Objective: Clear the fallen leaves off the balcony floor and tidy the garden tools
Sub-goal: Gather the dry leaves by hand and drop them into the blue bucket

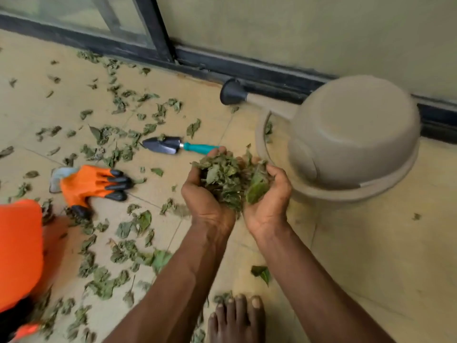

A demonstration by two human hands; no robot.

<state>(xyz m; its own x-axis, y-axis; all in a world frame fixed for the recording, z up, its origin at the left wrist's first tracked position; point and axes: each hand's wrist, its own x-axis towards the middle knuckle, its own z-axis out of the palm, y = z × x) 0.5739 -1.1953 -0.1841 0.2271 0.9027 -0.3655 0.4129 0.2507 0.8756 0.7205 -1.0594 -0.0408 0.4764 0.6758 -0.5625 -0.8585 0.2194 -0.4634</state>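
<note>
In the head view, your left grip (206, 194) and right grip (269, 201) sit side by side at the centre of the frame, palms up, heels close together and fingers curled inward. Together they cup a loose bundle of dry green leaves (227, 180), closed round it from both sides above the beige tiled balcony floor (371, 268).

Just beyond your fingertips, left of centre, a small black-bladed trowel with a teal handle (173, 145) lies flat on the floor. Its blade points left, and its handle end meets the left grip's fingertips in the picture.

Right of centre, a beige plastic watering can (353, 134) lies near the grips with its round base turned towards you. It is blurred. Its spout runs to the upper left and ends in a black sprinkler head (232, 91) close to the black door frame (158, 28).

At the left, an orange glove with black claw tips (91, 184) lies on the floor, tips pointing right. You cannot tell whether a second one lies under it.

Scattered fallen leaves (123, 251) lie thickest over the left half of the floor, from the door frame down to the lower edge. One single green leaf (261, 272) lies just beside your right forearm. Your bare foot (237, 318) stands at the bottom centre, and orange cloth (19, 248) fills the lower left corner.
</note>
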